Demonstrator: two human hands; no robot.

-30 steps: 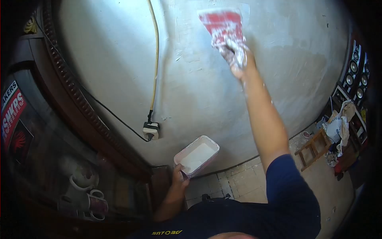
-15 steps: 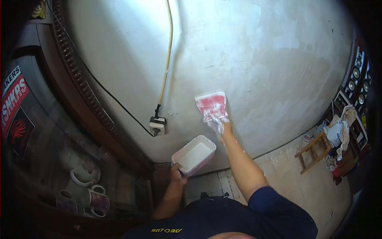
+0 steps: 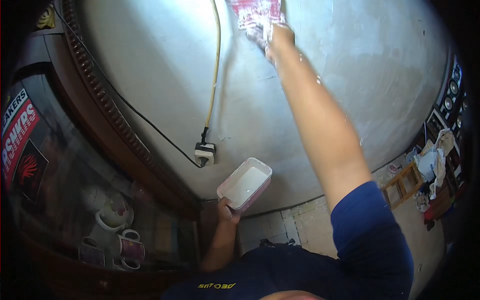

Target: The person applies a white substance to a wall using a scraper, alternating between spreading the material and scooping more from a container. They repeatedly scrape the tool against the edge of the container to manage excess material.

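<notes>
High on the wall (image 3: 310,115), my right hand (image 3: 272,37) grips a red putty knife (image 3: 257,11) with a wide blade smeared white. The top of the blade runs out of view. White paste spots my fingers and forearm. Lower down, my left hand (image 3: 227,210) is closed on the near corner of a rectangular tub (image 3: 264,187), held tilted in front of the wall. White paste (image 3: 246,184) lies inside it.
A socket block (image 3: 205,154) hangs by a yellowish cable (image 3: 215,75), with a black cord (image 3: 135,110) running from it. A dark wooden cabinet (image 3: 107,120) with mugs stands at left. A wooden stool or frame (image 3: 402,186) and cloths (image 3: 442,145) are at right.
My right hand has moved up the wall with the putty knife, and the arm is stretched further. My left hand still holds the tub in nearly the same place.
</notes>
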